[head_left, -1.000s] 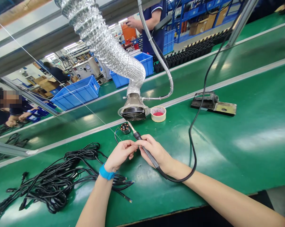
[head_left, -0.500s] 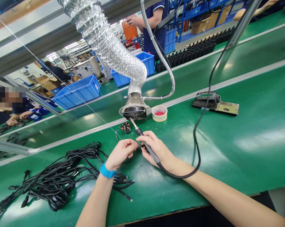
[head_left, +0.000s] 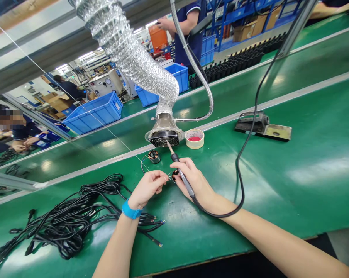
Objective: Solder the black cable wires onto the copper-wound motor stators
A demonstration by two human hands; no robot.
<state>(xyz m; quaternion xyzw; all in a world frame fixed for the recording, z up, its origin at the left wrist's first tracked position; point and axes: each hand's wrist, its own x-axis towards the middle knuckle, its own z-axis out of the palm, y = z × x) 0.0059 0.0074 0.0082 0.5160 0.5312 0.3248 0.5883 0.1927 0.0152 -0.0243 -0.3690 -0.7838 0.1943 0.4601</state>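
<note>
My right hand (head_left: 193, 181) is wrapped round a soldering iron (head_left: 183, 175), its tip pointing up and away in front of the round fan grille. Its fingers also touch a small copper-wound ring (head_left: 175, 176). My left hand (head_left: 149, 187), with a blue wristband (head_left: 131, 209), pinches thin wire ends just left of that ring; a thin line of solder wire (head_left: 116, 138) comes down from the upper left to these fingers. Another wound ring (head_left: 154, 156) with a wire lead stands on the green table beyond my hands.
Black cables (head_left: 73, 216) lie tangled at left. A fume duct (head_left: 139, 65) with a fan grille (head_left: 164, 139) hangs ahead, beside a tape roll (head_left: 194, 139). An iron stand (head_left: 263, 126) rests at right. Blue bins (head_left: 95, 114) and people are beyond.
My right hand has shifted the soldering iron slightly to the right, its tip moving away from my left fingers' side. The ring by my right fingers shows more clearly. My left hand is nearly unmoved.
</note>
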